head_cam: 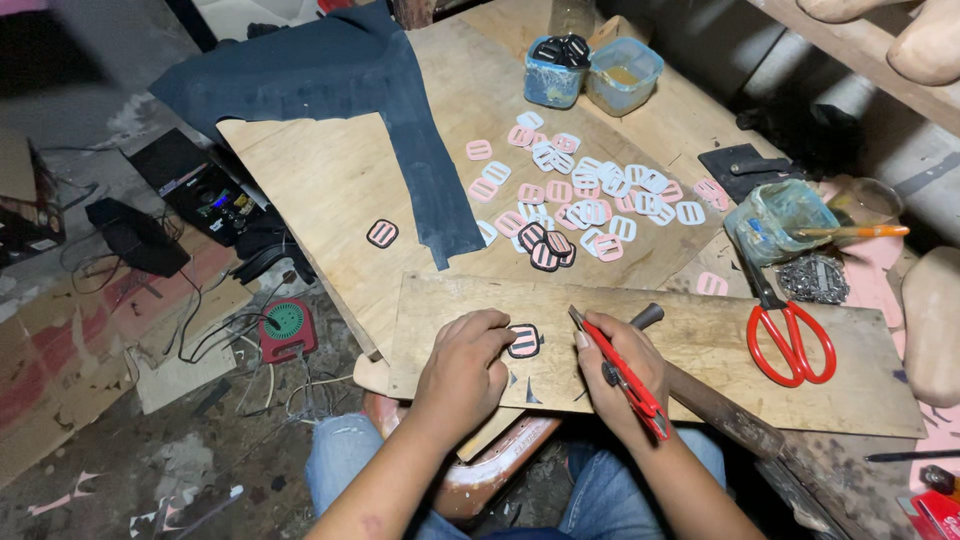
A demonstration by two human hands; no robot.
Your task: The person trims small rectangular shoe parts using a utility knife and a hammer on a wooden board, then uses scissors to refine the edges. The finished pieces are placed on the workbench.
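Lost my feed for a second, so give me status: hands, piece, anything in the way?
Left hand pinching pink black-edged buckle piece on wooden board. Right hand gripping red-handled cutter. Red scissors lie right, apart.

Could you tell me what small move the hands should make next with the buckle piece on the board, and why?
Probably bring the red snips in the right hand to the buckle piece that the left hand pins to the board. Dark material rims the piece, and the blades sit just right of it.
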